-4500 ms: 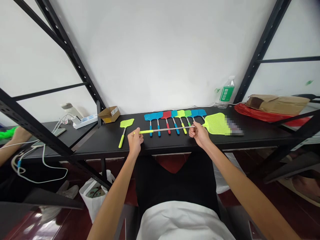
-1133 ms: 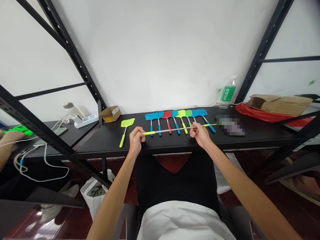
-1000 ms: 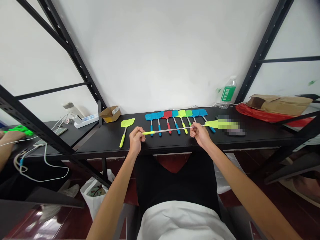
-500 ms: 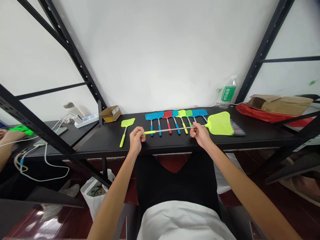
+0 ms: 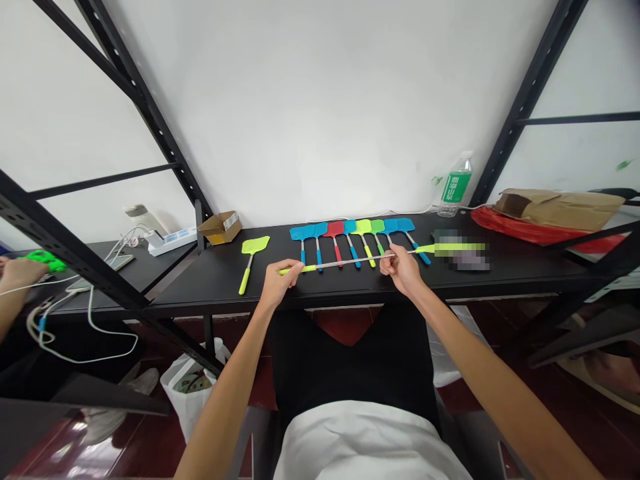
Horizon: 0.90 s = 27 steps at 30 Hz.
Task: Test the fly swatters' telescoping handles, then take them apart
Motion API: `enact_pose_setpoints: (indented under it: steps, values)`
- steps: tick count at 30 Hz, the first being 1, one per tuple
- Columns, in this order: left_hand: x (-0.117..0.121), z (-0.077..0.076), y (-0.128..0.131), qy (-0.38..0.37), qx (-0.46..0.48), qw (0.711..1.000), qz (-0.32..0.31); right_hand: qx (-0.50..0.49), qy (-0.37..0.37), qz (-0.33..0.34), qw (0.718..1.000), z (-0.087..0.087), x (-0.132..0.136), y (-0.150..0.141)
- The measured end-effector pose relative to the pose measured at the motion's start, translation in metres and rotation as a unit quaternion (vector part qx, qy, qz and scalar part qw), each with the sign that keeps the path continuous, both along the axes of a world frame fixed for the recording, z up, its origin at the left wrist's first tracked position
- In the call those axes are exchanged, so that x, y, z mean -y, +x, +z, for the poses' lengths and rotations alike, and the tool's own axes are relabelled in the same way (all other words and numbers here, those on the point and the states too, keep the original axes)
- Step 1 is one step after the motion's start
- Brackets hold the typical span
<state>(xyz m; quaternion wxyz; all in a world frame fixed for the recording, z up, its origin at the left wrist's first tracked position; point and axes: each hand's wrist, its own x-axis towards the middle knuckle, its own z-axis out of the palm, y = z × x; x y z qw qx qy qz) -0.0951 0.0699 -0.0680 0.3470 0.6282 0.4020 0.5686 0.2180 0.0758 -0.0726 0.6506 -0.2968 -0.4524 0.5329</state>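
Observation:
A yellow-green fly swatter (image 5: 345,261) with a long metal rod stretches between my hands above the table. My left hand (image 5: 281,280) is closed round its handle. My right hand (image 5: 400,268) pinches the rod near the head, which is edge-on and partly blurred out. Behind it lies a row of shorter swatters, among them blue ones (image 5: 316,231), a red one (image 5: 335,230), a yellow one (image 5: 363,227) and a green one (image 5: 377,227). Another yellow-green swatter (image 5: 254,247) lies apart, left of my left hand.
The black table (image 5: 195,280) has a small cardboard box (image 5: 220,229) at the back left. A water bottle (image 5: 456,185) stands at the back right, near a brown paper bag (image 5: 560,212) on red plastic. A power strip (image 5: 173,241) and cables lie left, near another person's hand (image 5: 24,272).
The held swatter has turned about its rod, so its head went from flat-facing to edge-on. My left hand has shifted its grip on the handle.

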Motion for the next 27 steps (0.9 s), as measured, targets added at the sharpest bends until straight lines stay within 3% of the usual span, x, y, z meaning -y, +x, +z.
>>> enact_pose_setpoints:
  steps: [13,27]
  values:
    - [0.000,0.001,-0.002,-0.021,-0.065,0.997,-0.023,0.004,-0.006,-0.006,1.000,0.000,0.003,0.000]
    - [0.009,0.012,0.005,-0.059,-0.123,0.989,-0.055,0.027,0.008,-0.005,1.000,-0.001,0.003,0.000]
